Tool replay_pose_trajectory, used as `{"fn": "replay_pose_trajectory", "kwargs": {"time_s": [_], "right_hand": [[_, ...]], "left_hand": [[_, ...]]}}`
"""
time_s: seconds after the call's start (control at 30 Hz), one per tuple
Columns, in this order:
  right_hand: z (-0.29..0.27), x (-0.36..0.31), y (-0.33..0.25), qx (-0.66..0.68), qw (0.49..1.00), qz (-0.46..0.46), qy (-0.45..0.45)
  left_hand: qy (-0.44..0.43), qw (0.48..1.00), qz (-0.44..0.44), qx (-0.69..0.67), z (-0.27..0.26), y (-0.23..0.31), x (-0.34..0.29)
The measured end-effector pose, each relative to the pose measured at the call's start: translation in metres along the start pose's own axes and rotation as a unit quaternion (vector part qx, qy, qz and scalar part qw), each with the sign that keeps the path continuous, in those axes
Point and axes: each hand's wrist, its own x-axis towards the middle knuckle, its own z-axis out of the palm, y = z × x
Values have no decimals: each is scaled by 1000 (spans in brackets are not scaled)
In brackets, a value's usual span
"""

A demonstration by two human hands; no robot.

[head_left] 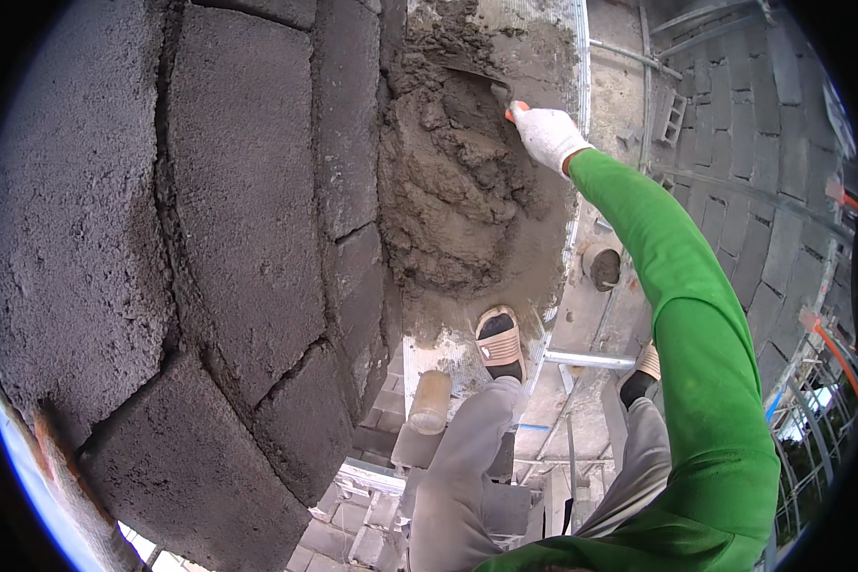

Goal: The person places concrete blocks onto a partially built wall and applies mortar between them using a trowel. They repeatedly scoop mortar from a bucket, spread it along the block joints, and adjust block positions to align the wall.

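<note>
My right hand (549,135), in a white glove, is closed round the orange handle of a trowel (501,91). The trowel's blade points left into the far part of a large heap of wet grey mortar (453,210), which partly hides it. The heap lies spread on a metal platform (419,367), close beside a wall of rough grey blocks (243,191). My right arm, in a green sleeve, reaches up from the lower right. My left hand is out of view.
My sandalled foot (500,341) stands on the platform just below the mortar. A pale cylinder (430,402) is near its end. Right of the platform are a round container (602,267), scaffold tubes (589,360) and a hollow block (672,116). Blockwork lies far below.
</note>
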Motion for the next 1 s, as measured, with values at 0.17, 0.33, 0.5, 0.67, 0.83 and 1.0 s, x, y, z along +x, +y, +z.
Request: {"fn": "replay_pose_trajectory", "kwargs": {"time_s": [0.17,0.33,0.5,0.67,0.83,1.0], "right_hand": [[-25,-20,76,-61,995,-30,77],[-62,122,65,49,977,116,173],[-33,167,27,-1,994,-55,98],[-22,91,27,-25,997,-75,-22],[-52,3,79,62,997,-26,-42],[-35,-21,72,478,831,245,-147]], "left_hand": [[3,1000,-24,-1,-1,1,-7],[4,1000,-24,12,11,7,2],[-8,999,-41,17,21,3,3],[0,998,-63,9,6,1,-5],[-3,998,-66,-4,0,4,-3],[-9,998,-60,1,4,6,3]]}}
